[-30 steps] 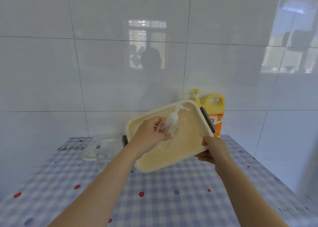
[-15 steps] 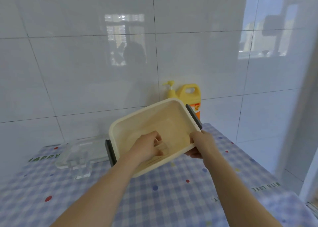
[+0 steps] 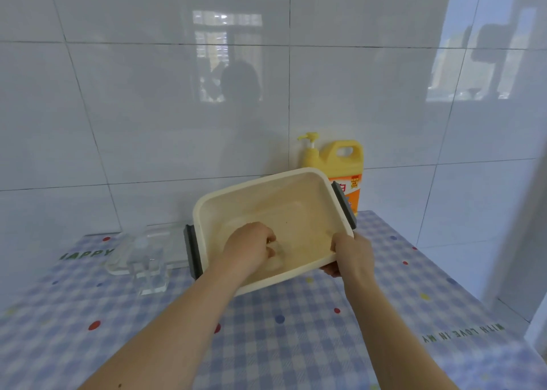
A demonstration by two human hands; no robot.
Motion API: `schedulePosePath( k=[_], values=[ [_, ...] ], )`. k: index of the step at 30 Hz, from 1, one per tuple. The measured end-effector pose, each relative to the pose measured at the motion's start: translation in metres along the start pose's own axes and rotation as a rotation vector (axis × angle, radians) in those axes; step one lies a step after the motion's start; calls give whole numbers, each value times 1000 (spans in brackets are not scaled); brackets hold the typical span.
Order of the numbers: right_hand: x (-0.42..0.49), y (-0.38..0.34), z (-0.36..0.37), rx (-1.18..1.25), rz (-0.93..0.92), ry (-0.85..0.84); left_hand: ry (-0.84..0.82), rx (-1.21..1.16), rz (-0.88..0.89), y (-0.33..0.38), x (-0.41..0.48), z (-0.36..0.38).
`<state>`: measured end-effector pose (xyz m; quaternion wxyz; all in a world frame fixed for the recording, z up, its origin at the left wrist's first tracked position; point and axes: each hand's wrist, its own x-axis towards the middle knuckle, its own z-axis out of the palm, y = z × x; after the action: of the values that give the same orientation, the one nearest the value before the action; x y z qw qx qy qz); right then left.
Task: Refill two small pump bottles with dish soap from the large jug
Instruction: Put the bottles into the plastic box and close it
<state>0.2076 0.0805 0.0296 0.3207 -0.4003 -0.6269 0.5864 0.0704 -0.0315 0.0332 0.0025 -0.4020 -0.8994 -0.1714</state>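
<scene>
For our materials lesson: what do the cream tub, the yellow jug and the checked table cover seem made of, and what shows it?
Cream tub: likely opaque plastic, smooth satin finish, moulded rounded corners. Yellow jug: plastic, slightly glossy, moulded handle, printed label. Table cover: possibly vinyl, printed checks with faint sheen; cloth cannot be ruled out.

Checked tablecloth [image 3: 296, 345], cream tub [image 3: 281, 206], clear lid [image 3: 173, 246]

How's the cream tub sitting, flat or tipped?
Tipped: the cream tub opens toward the camera, far rim raised; right hand grips its near rim, left hand holds a clear bottle inside.
</scene>
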Motion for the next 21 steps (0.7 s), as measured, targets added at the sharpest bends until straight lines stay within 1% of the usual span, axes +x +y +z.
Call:
schedulePosePath(
  k=[3,5,10,13,15,17,19,21],
  values=[
    [-3,1,5,-7,0,20,-2,17,27,-3,-5,-4],
    [-5,1,6,-8,-1,38,34,-10,70,-1,-11,-9],
    [-13,-5,21,-21,-21,107,305,-149,180,-5,-28,-46],
    [-20,-10,35,10,-32,128,481,-212,188,-19,-44,-68],
    [-24,-10,43,31,-18,146,589,-223,165,-35,-54,-80],
    [-26,-8,51,40,-1,164,639,-233,109,-56,-62,-89],
    [-27,-5,56,49,7,178,621,-219,12,-79,-68,-97],
    [-30,-4,62,46,7,189,549,-155,-94,-101,-73,-100]
  ],
)
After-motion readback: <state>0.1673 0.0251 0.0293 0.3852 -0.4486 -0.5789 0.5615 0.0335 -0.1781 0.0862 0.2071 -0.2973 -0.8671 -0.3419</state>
